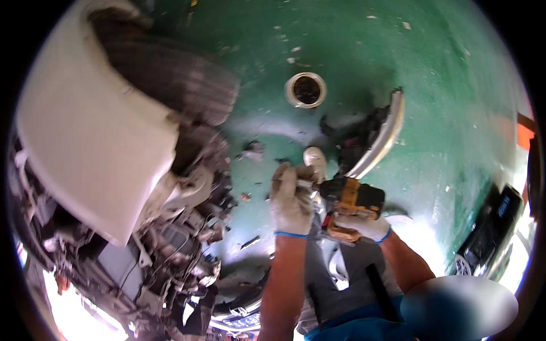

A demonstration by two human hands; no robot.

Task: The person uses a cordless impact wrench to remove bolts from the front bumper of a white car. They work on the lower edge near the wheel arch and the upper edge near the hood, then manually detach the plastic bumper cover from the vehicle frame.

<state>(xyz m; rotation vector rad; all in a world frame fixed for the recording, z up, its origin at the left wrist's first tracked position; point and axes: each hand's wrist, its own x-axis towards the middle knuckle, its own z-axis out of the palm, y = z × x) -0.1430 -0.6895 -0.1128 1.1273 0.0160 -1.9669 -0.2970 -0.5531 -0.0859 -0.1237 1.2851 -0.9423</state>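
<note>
My right hand (367, 226), in a pale work glove with a blue cuff, grips a yellow-and-black cordless impact wrench (355, 199) by its handle. The wrench's nose points left, toward my other hand. My left hand (292, 202), gloved the same way, has its fingers curled closed around a metal socket (306, 184) at the front of the wrench. Part of the socket is hidden by those fingers. Both hands are held in front of my body, above a light-coloured shoe (314, 161).
On the left stands a partly dismantled car with a white fender (102, 125), a tire (170, 74) and exposed engine parts (176, 244). A round tub (306, 90), a curved trim piece (387, 136) and scattered debris lie on the green floor. A black bumper-like part (489, 233) lies at right.
</note>
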